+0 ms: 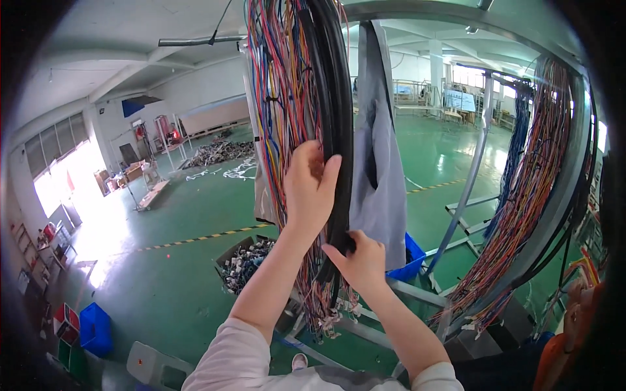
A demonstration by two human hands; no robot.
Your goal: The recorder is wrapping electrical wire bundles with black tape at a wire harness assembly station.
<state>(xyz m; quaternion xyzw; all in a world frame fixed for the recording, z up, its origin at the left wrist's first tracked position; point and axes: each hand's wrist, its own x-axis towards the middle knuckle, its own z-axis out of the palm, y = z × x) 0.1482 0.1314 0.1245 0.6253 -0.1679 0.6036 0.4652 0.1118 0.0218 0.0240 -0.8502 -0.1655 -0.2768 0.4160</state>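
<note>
A thick bundle of thin coloured wires point(274, 98) hangs straight in front of me, with several long black tubes point(336, 85) hanging along its right side. My left hand point(308, 195) is closed on the black tubes at mid-height, its thumb toward the right and its fingers partly hidden behind. Lower down, my right hand point(365, 260) grips the tubes near their bottom end, thumb in front and fingers curled on the far side. Below my hands, loose wire ends with small pale connectors point(326, 319) dangle.
Grey cloth point(385, 169) hangs just right of the tubes. A second wire bundle point(535, 176) hangs on a metal frame point(473, 150) at right, near another person's hand point(574, 319). Below stand a box of connectors point(248, 264) and a blue bin point(411, 257).
</note>
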